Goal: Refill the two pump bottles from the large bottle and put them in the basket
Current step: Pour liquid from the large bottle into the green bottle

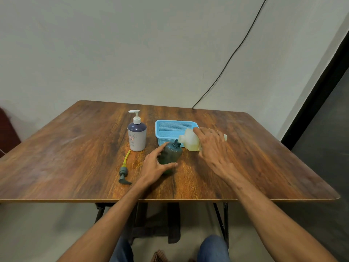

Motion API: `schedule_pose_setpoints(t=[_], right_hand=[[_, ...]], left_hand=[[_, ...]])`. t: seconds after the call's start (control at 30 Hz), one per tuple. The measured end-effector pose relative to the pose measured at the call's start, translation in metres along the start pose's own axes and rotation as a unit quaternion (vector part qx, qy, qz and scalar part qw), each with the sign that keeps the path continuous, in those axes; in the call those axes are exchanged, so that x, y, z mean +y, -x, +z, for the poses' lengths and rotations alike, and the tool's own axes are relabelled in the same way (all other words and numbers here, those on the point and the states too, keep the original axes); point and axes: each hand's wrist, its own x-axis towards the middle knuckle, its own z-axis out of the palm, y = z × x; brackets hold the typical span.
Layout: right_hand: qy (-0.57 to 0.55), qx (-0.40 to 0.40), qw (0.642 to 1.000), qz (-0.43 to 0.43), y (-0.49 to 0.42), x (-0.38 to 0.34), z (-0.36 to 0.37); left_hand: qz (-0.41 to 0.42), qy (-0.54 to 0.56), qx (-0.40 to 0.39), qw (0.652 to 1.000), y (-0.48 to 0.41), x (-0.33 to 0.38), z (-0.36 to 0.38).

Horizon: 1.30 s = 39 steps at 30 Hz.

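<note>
The fingers (197, 131) of the right hand (213, 146) wrap over the large translucent cream plastic bottle (189, 139) and hold it tipped on its side, its mouth just beside the neck of the small dark green plastic bottle (170, 153). The left hand (153, 167) curls finger and thumb round that dark bottle and steadies it roughly upright on the wooden tabletop (75, 148).

The dark neck looks narrow, so too steep a tilt would likely send liquid down the shoulder, over the left hand and onto the wood. The dark wall hides the level inside, which makes overfilling easy. A wet bottle could slip when lifted.

The large bottle is pale and squarish, with yellowish liquid pooled along its lower side. It hangs before the near right corner of the blue perforated plastic basket (170, 121). A grey pump head with a yellow-green tube (123, 173) lies loose to the left. The white-and-navy pump bottle (137, 137) stands capped beside the basket.
</note>
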Motion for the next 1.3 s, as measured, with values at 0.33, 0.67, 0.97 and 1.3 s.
schedule_pose_setpoints(t=[0.33,0.67,0.97,1.3], right_hand=[[0.009,-0.004,1.000,-0.004,-0.0004,-0.0006,-0.0025],[0.012,0.002,1.000,-0.010,-0.0015,-0.0020,-0.0027],[0.012,-0.001,1.000,-0.009,-0.0014,-0.0015,-0.0029],[0.016,-0.009,1.000,-0.008,-0.0023,-0.0031,-0.0039]], left_hand=[[-0.004,-0.001,0.001,1.000,-0.0005,-0.0003,0.0000],[-0.004,-0.005,0.003,1.000,-0.0005,-0.0019,0.0001],[-0.002,-0.001,0.005,1.000,-0.0003,-0.0007,0.0007],[-0.003,0.001,0.002,1.000,0.0011,0.0008,-0.0005]])
